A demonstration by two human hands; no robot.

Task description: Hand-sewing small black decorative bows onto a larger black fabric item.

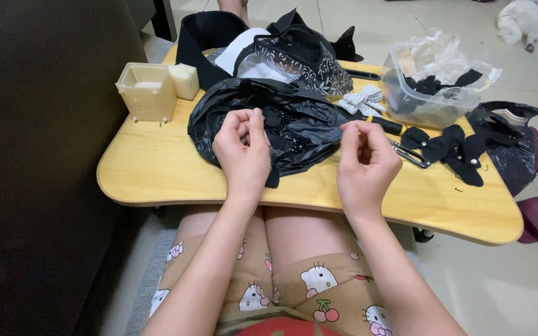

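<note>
Black plastic bag (294, 118) lies on wooden lap table (157, 168) just beyond both hands, left hand (242, 152) touching it, right hand (363, 163) beside, both loosely curled, fingertips pinched, contents indiscernible.

The curled fingers (244, 127) of the left hand (242, 152) cover part of the black plastic bag (219, 118); whether they pinch anything cannot be told. Beside the bag, the right hand (363, 165) closes its fingertips on something too small to see (perhaps thread). Behind the bag, a black band (203, 37) is partly hidden. Beyond the worktop (157, 168), a white furry shape (518, 22) is cut by the top edge.
</note>
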